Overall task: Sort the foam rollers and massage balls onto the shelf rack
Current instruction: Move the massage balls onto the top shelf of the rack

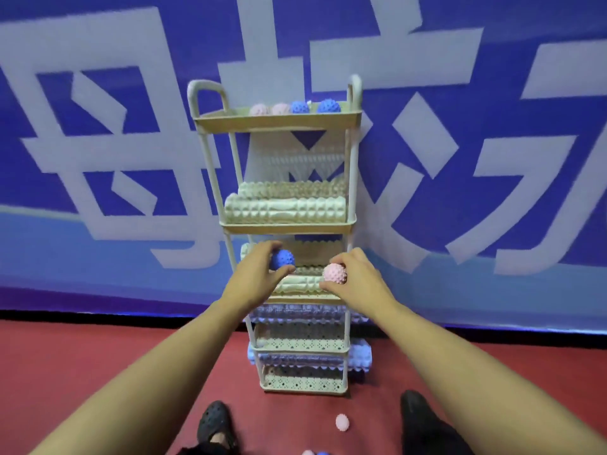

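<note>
From the head camera, a tall cream shelf rack (351, 178) stands against a blue banner (492, 126) on a red floor (82, 356). The left hand (253, 277) curls its fingers around a blue spiky ball (282, 259), and the right hand (354, 274) curls around a pink spiky ball (335, 273), both held in front of the rack's third tier. Four balls (295, 107) sit along the back edge of the top tray. Cream foam rollers (285, 210) lie on the second tier; pale blue rollers (305, 315) fill the lower tiers. A loose pink ball (342, 422) lies on the floor between two black shoes (215, 421).
</note>
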Demonstrator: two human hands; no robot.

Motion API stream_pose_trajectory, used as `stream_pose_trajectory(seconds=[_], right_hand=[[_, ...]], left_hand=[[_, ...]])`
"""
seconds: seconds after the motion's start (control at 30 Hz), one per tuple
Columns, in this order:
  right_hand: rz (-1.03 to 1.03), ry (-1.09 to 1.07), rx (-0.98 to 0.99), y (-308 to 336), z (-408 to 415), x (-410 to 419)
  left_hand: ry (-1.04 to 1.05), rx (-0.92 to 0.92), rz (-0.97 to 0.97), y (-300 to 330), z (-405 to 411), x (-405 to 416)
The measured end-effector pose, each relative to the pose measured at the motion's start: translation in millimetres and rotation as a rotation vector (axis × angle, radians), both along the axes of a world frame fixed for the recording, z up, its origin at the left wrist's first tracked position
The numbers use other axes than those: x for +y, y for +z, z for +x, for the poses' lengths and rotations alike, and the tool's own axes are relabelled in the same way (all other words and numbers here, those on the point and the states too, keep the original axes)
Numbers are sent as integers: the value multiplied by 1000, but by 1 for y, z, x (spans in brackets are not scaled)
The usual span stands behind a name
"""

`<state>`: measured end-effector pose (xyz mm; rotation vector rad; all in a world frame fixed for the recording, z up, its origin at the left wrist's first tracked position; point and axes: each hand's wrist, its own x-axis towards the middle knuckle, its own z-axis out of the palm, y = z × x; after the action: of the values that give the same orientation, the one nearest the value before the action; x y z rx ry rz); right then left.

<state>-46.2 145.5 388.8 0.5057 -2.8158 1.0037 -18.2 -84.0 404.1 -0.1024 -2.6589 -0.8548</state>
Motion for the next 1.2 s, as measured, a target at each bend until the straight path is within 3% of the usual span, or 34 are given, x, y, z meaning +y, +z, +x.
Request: stream_pose_trajectory(seconds=[0.37,0.53,0.7,0.87,1.1,1.2], right_hand=[[-169,63,514,209,-57,-34],[-122,-17,480,259,-97,-56],[-25,0,403,252,-140,-73],[48,-4,549,235,-151,-79],[337,-10,625,215,-151,-76],[328,6,559,218,-147,-74]], left_hand=[[35,521,26,189,-63,-30],[182,506,41,234,-108,-45],[262,398,50,238,-135,-57],[272,385,85,220,-143,-64],[325,387,-77,207,-143,-63],[285,368,-272,205,-134,-64]])
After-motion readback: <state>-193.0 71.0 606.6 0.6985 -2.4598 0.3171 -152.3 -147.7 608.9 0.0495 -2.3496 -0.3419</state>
